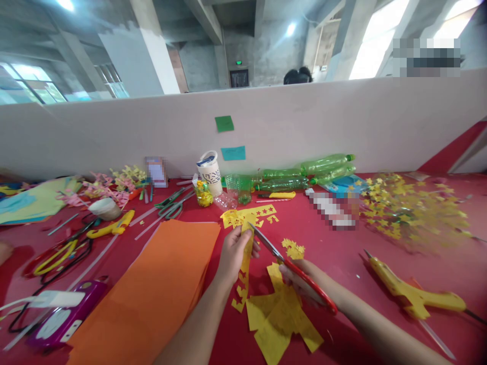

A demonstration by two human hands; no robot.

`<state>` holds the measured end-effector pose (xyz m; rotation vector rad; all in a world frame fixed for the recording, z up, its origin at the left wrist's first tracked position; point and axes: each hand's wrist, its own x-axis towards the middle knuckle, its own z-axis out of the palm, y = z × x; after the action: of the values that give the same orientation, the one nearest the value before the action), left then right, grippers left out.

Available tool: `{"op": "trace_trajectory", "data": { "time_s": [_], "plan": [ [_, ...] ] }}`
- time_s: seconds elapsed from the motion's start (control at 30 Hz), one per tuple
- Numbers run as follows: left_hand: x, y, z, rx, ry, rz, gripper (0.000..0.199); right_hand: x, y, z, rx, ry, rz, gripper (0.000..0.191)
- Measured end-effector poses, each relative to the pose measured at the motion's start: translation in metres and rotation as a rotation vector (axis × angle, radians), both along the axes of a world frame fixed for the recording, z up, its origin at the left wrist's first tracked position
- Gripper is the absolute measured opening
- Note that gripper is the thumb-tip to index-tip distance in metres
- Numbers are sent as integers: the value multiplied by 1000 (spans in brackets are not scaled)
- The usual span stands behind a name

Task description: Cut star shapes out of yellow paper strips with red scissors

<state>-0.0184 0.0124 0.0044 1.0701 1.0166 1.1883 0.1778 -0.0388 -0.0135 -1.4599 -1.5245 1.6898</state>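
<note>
Yellow strip [247,256]: located at the centre of the frame, upright, its lower part notched with star-shaped openings along the left edge. Left hand [233,253]: thumb and fingers clamped on the strip near its upper end, with other fingertips showing behind it to the right. Right hand [311,268]: fingers closed about the red-handled scissors [271,245] – their exact seating in the loops is hidden. The blades point to the upper left, tips at the strip's top; whether they are parted cannot be told.

Handling, in this inspector's judgement: the strip looks very light, thin and limp, apt to bend or tear at the narrow bridges between openings. Best hold is the solid upper band, pinched flat – not the notched edge. The scissors appear rigid and moderately light, safest gripped by the loops.

Adjacent items: a heap of yellow pieces [272,329] at lower centre, a small cluster of cut shapes [292,248] just above the right hand, and a perforated yellow sheet [268,211] beyond the left hand. Orange paper [163,274] lies left of centre; a yellow glue gun [399,289] rests at right.
</note>
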Motion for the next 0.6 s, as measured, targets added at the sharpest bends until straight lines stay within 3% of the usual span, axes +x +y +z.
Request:
{"op": "trace_trajectory", "data": {
  "time_s": [0.43, 0.6],
  "plan": [
    [-2, 1, 1, -12, 1, -35, 24, 0, 2, -1, -3, -24, 2, 47],
    [-9, 5, 2, 137, 153, 50, 29, 1, 2, 7, 23, -6, 29, 46]
  ]
}}
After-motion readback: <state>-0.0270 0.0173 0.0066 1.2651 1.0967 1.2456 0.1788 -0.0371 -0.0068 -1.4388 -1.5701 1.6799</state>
